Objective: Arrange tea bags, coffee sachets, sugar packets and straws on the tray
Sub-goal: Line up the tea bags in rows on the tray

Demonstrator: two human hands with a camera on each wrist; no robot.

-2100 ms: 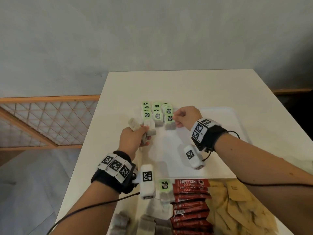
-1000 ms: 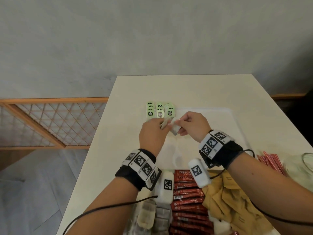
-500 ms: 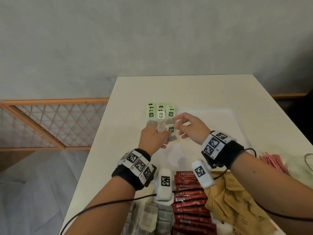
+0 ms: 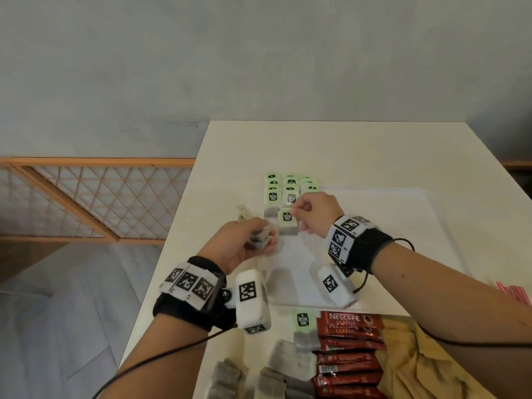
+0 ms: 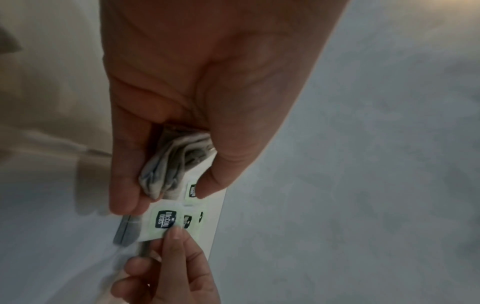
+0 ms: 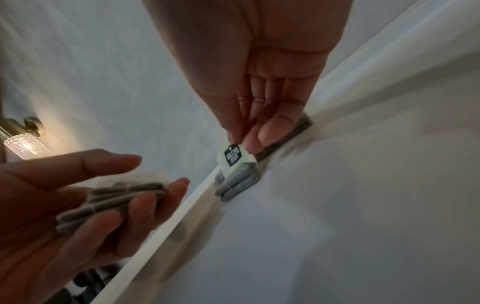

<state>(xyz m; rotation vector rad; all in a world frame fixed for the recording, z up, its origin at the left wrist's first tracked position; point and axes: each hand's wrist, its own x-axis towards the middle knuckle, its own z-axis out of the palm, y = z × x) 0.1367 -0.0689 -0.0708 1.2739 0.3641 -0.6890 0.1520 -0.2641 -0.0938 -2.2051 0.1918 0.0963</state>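
Observation:
A white tray lies on the table, with rows of green-tagged tea bags at its far left corner. My right hand pinches the green tag of one tea bag that lies at the near end of the rows. Thumb and forefinger meet on the tag in the right wrist view. My left hand, just left of it, grips a bundle of several tea bags; the same bundle shows in the right wrist view.
Near me lie loose tea bags, red Nescafe sachets and brown sugar packets. Red straws peek in at the right edge. The table's left edge drops to the floor beside a wooden lattice rail.
The right hand took one tea bag from the left hand's bundle and has set it down at the near end of the rows. The left hand has drawn back to the left with the rest.

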